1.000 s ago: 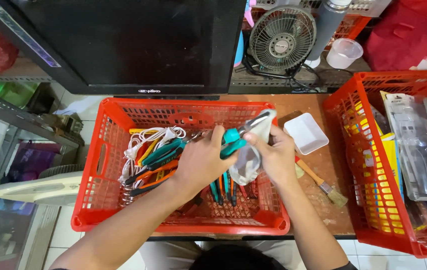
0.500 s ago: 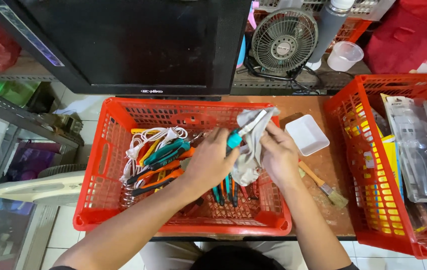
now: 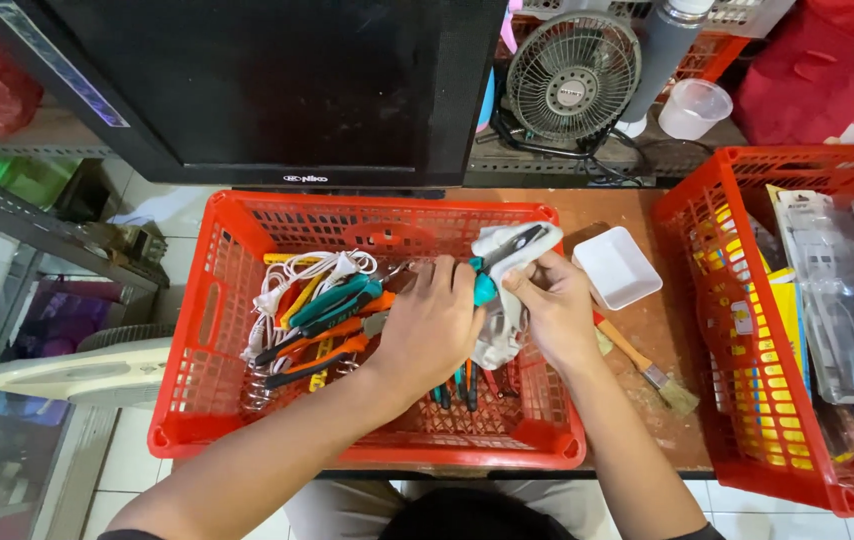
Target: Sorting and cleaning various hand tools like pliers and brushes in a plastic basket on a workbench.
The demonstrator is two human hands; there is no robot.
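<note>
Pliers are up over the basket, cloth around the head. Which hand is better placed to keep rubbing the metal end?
Right, probably. The right hand has the cloth wrapped over the pliers with fingers on the fabric. The left hand grips the teal handle, steadying them above the red basket.

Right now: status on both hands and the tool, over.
Left hand gripping teal-handled pliers. Right hand pressing grey cloth around them. Both over red basket of tools; nothing blocking.
</note>
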